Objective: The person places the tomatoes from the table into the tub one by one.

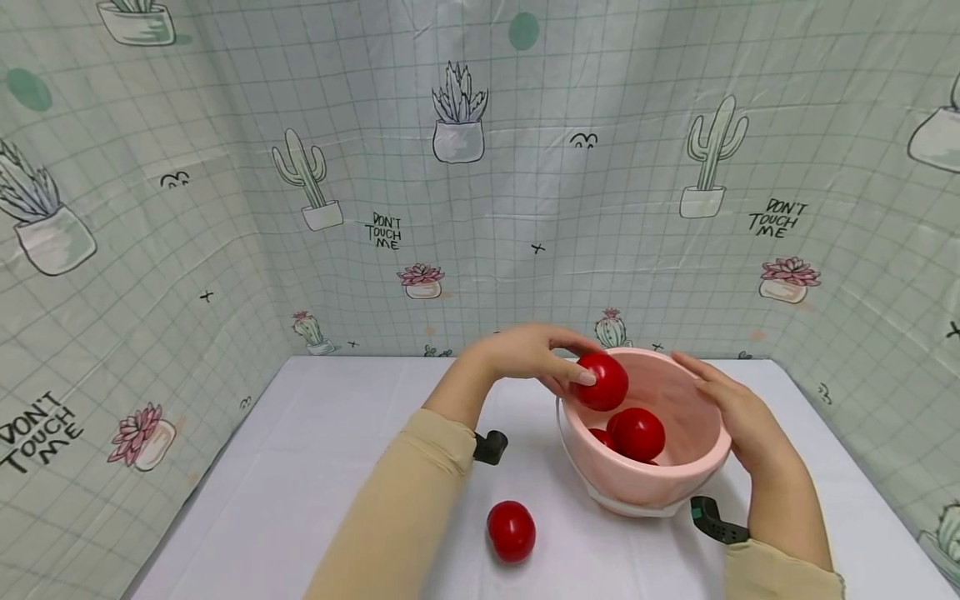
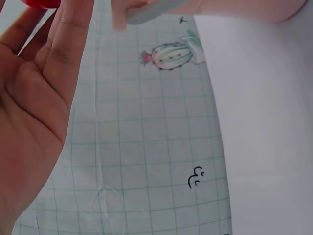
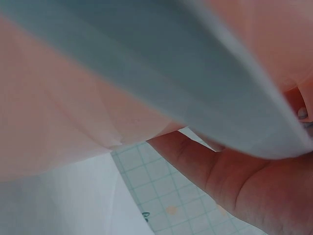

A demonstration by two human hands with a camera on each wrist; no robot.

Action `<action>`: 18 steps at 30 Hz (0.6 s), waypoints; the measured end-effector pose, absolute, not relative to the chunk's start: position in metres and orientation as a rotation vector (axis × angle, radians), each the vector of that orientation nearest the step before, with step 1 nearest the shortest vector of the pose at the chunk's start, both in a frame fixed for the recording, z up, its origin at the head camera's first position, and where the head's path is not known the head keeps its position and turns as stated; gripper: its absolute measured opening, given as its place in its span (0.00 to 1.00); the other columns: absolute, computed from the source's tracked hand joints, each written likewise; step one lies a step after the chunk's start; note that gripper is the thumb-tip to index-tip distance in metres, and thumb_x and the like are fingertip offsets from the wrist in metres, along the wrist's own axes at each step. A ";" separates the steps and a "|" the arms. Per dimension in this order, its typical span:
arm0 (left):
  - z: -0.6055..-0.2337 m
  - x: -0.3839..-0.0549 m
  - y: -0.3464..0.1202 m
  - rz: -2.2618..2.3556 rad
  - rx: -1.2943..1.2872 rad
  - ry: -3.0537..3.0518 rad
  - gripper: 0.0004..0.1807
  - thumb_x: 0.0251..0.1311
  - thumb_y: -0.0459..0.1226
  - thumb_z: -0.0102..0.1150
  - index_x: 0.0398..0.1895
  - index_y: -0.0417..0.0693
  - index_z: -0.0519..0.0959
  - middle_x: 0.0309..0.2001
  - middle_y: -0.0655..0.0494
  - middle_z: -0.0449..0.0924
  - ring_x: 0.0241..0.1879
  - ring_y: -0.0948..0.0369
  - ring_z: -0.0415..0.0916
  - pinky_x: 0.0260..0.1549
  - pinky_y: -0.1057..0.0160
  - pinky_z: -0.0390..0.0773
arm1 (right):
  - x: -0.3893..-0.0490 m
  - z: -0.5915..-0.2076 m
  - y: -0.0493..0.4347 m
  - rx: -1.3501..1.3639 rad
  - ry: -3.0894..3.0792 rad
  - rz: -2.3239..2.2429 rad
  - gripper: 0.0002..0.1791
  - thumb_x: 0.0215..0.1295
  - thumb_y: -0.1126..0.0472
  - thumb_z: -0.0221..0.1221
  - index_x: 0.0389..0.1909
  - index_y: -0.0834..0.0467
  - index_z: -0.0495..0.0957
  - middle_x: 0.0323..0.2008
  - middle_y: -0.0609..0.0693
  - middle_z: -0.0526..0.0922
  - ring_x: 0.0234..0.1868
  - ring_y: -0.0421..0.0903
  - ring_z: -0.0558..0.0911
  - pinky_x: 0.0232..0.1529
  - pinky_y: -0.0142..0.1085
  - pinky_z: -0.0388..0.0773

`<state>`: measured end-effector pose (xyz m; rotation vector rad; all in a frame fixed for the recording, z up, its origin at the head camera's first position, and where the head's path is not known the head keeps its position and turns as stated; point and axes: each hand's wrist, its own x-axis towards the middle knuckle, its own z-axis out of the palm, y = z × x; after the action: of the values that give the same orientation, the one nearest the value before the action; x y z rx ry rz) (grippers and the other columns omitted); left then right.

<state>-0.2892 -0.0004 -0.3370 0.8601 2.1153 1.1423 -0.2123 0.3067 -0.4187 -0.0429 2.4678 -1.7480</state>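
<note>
My left hand [image 1: 528, 354] holds a shiny red ball [image 1: 606, 385] at the left side of a pink bucket [image 1: 686, 408], level with its rim, thumb on the near side. Several more red balls [image 1: 639, 433] lie inside the bucket. At the bucket's right side, my right hand [image 1: 738, 417] grips the rim. A pale handle [image 3: 146, 54] crosses close before the right wrist camera, covering part of that hand. In the left wrist view only the lower edge of the held ball [image 2: 41, 3] shows, past the fingers.
One loose red ball [image 1: 512, 532] lies on the white table [image 1: 360, 442], in front of the bucket and right of my left sleeve. A grid-patterned cloth [image 1: 525, 200] with cactus drawings rises behind the table and along both sides.
</note>
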 end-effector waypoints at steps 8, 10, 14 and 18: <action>-0.337 -0.289 0.021 1.014 0.866 2.191 0.28 0.56 0.51 0.70 0.61 0.62 0.77 0.50 0.64 0.79 0.37 0.58 0.85 0.40 0.63 0.85 | -0.213 -0.420 0.306 -0.003 2.457 -1.753 0.28 0.78 0.38 0.35 0.76 0.32 0.52 0.79 0.56 0.48 0.77 0.65 0.48 0.69 0.67 0.56; -0.337 -0.288 0.025 0.979 0.861 2.218 0.29 0.55 0.52 0.70 0.62 0.62 0.76 0.48 0.63 0.79 0.36 0.58 0.85 0.40 0.63 0.85 | -0.213 -0.420 0.305 0.002 2.455 -1.752 0.28 0.78 0.38 0.35 0.76 0.33 0.52 0.79 0.56 0.48 0.77 0.65 0.48 0.69 0.67 0.55; -0.337 -0.286 0.036 0.892 0.874 2.269 0.29 0.55 0.54 0.70 0.61 0.64 0.77 0.44 0.63 0.81 0.36 0.58 0.85 0.39 0.65 0.83 | -0.213 -0.419 0.305 0.005 2.454 -1.745 0.28 0.78 0.39 0.34 0.77 0.34 0.52 0.79 0.57 0.47 0.77 0.66 0.47 0.69 0.68 0.54; -0.337 -0.282 0.048 0.818 0.897 2.276 0.29 0.56 0.52 0.70 0.61 0.61 0.76 0.42 0.63 0.82 0.37 0.57 0.85 0.37 0.66 0.83 | -0.212 -0.418 0.306 0.003 2.454 -1.736 0.29 0.77 0.38 0.35 0.76 0.33 0.52 0.79 0.57 0.46 0.77 0.66 0.47 0.69 0.69 0.54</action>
<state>-0.2817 0.0479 -0.3375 0.8969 2.2758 0.8176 -0.2123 0.3064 -0.4185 0.0028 2.4543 -1.7361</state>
